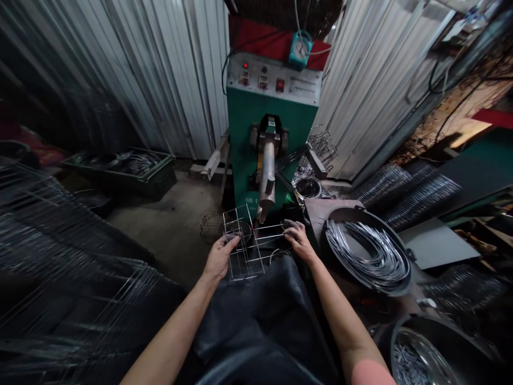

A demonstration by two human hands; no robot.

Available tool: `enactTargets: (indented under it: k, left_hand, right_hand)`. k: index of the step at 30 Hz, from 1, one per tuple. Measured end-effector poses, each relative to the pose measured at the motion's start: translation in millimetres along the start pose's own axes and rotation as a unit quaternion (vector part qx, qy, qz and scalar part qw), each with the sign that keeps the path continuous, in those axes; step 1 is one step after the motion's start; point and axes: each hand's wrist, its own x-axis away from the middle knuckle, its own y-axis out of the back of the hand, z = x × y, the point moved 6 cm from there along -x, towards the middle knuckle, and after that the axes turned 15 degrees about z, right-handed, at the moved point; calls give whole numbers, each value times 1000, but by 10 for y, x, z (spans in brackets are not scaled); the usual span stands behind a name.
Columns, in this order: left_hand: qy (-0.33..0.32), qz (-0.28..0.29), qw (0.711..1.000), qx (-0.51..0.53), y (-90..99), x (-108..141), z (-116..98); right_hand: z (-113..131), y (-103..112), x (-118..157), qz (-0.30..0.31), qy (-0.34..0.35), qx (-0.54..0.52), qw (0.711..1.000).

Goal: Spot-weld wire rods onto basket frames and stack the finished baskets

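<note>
A small wire rack [246, 256] made of thin crossed rods is in front of the green machine [244, 123], above my dark apron [256, 315]. My left hand [222, 253] grips its left side between thumb and fingers. On the right, my right hand [297, 239] has its fingers closed around the ends of the wires that stick out from the rack. The machine's metal welding arm [267, 176] points down just beyond the rack, and the two look apart. Part of the rack's lower side is hard to make out against the dark background.
A black pan of curved wires [371, 280] is at my right, with a second pan of small metal pieces [404, 326] below it. Stacked wire racks [72, 256] fill the left. A green crate [156, 179] stands by the corrugated wall.
</note>
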Motion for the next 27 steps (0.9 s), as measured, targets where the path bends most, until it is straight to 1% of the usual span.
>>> enactTargets:
  k: [5,11,16,21,27]
  left_hand:
    - [14,4,1000,9,-28,-103,39]
    - [26,6,999,20,-48,-208,69]
    - [19,8,999,31,-57,-199,75]
    - [-3,3,1000,27,-62,-190,32]
    - [-5,9,999,40,-94,-341,35]
  right_hand:
    - [-52,10,-75,-10,23,-11,1000]
    - [-132,45,-187,-3,40,-33,999]
    - [-125,69,-200,11,55,-51,997]
    - [-82,105,-199,25,48,-53,997]
    - [-178,152,-284,15,31,-60,998]
